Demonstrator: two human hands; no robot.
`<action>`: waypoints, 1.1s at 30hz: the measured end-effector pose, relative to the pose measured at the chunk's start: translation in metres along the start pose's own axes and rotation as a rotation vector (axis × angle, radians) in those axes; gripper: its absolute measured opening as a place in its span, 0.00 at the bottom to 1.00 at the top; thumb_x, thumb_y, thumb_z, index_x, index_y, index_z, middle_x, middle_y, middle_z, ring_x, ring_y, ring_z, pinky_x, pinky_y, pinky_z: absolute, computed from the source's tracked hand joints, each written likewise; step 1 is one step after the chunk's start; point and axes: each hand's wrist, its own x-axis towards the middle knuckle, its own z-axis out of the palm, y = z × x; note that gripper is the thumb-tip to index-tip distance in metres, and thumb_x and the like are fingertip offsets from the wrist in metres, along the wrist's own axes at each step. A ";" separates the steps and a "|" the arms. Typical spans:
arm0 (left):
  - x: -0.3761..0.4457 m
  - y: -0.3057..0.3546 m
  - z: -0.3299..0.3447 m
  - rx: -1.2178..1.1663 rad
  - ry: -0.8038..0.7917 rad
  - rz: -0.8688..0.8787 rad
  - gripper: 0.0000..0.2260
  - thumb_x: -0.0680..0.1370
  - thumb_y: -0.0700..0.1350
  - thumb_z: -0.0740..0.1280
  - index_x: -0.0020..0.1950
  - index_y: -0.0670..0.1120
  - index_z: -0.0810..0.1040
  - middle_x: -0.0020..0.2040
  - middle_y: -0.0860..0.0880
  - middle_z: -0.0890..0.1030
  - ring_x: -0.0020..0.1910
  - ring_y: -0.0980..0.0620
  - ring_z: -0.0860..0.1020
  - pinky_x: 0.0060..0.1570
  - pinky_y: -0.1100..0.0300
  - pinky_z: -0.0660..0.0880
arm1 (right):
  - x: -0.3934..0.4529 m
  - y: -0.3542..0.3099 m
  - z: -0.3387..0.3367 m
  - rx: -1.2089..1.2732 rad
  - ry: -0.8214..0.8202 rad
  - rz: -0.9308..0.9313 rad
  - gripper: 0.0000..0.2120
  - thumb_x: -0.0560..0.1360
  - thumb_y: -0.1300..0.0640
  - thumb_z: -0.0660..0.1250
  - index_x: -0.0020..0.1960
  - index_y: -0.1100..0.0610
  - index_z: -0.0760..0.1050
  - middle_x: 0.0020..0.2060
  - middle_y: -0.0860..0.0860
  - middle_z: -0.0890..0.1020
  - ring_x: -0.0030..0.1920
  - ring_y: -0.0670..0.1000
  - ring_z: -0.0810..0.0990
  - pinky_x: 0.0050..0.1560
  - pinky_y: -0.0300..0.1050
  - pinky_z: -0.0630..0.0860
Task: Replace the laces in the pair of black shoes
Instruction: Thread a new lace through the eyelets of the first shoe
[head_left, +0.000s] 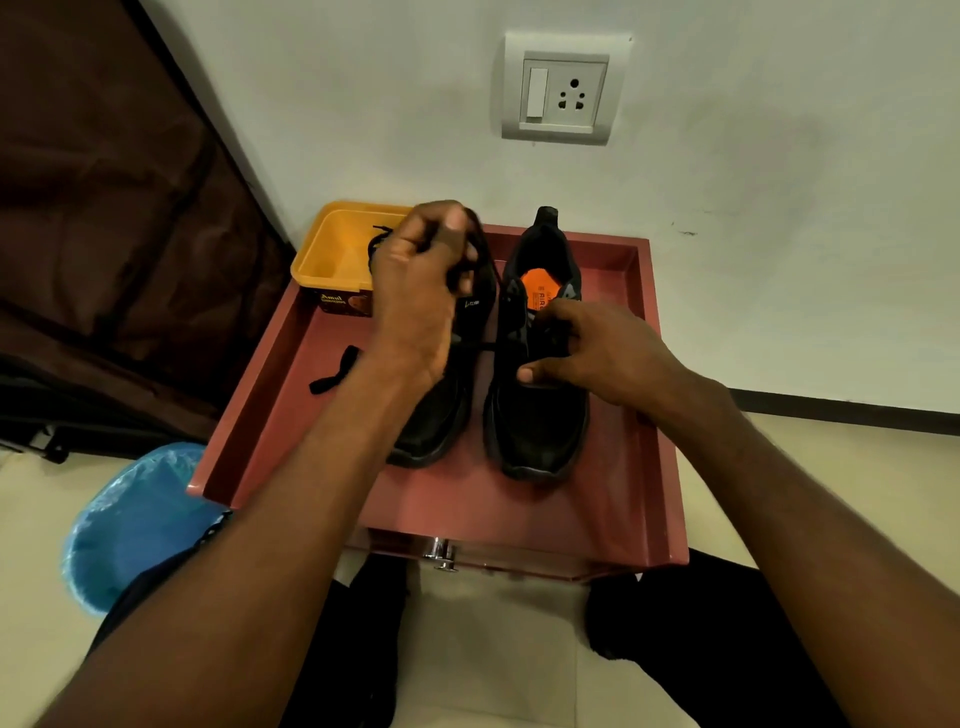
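Note:
Two black shoes stand side by side, toes toward me, on a reddish-brown table top (519, 519). The left shoe (441, 415) is partly hidden by my left hand (421, 291), which is raised and closed on a black lace, blurred. The right shoe (535, 426) has an orange insole (537, 288). On its lacing area rests my right hand (587, 358), fingers pinching at the eyelets; a thin lace strand (488, 347) runs between the shoes. A loose black lace piece (335, 371) lies on the table to the left.
A yellow tub (337, 249) holding another black lace stands at the table's back left corner. A wall with a socket plate (563, 88) is right behind. A blue-lined bin (130, 525) sits on the floor at left. A drawer knob (440, 556) faces me.

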 end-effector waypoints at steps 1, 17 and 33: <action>0.001 0.003 -0.002 -0.145 0.017 -0.021 0.06 0.85 0.43 0.63 0.49 0.46 0.77 0.46 0.44 0.81 0.44 0.46 0.77 0.37 0.56 0.70 | -0.001 0.001 0.000 0.006 0.000 -0.003 0.37 0.67 0.30 0.75 0.71 0.43 0.73 0.64 0.46 0.82 0.61 0.52 0.80 0.58 0.57 0.80; -0.009 -0.027 -0.015 1.340 -0.355 0.218 0.03 0.78 0.42 0.71 0.45 0.49 0.83 0.45 0.52 0.77 0.44 0.52 0.76 0.45 0.50 0.77 | 0.003 0.002 0.000 -0.021 0.030 -0.042 0.31 0.67 0.31 0.76 0.64 0.45 0.76 0.52 0.43 0.73 0.55 0.50 0.77 0.53 0.55 0.80; 0.009 -0.014 -0.026 0.954 0.163 0.105 0.02 0.81 0.43 0.70 0.49 0.47 0.79 0.47 0.50 0.82 0.42 0.54 0.79 0.32 0.70 0.68 | -0.003 -0.030 0.004 0.089 0.062 -0.202 0.21 0.75 0.48 0.76 0.62 0.49 0.71 0.36 0.40 0.69 0.36 0.41 0.70 0.37 0.41 0.67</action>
